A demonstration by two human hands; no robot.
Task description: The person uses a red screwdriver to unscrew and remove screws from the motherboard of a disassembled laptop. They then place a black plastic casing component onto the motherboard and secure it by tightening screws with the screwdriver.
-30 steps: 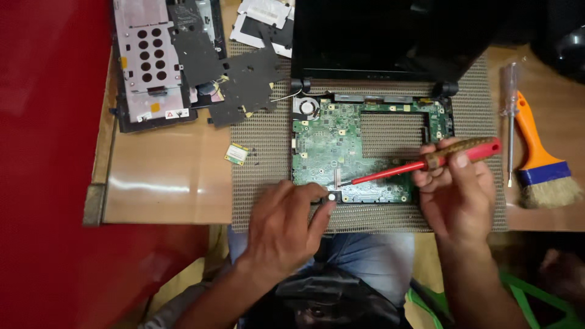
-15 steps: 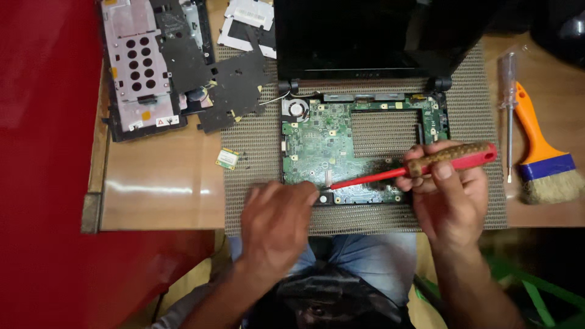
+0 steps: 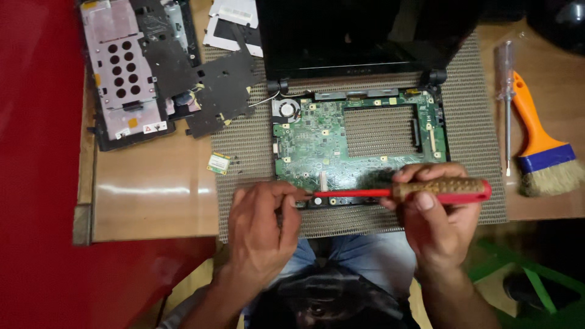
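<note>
Screwdriver (image 3: 390,192) lies level, tip seemingly leftward.

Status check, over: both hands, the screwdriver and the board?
Right hand grips red-shafted screwdriver. Left hand pinches its tip at green circuit board front edge. Nothing blocking.

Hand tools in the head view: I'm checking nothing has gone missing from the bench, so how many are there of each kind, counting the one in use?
Screwdrivers: 2, the red-shafted screwdriver held in the right hand and the clear-handled screwdriver lying on the table.
Brushes: 1, the orange-handled brush.
Total: 3 hand tools.
</note>
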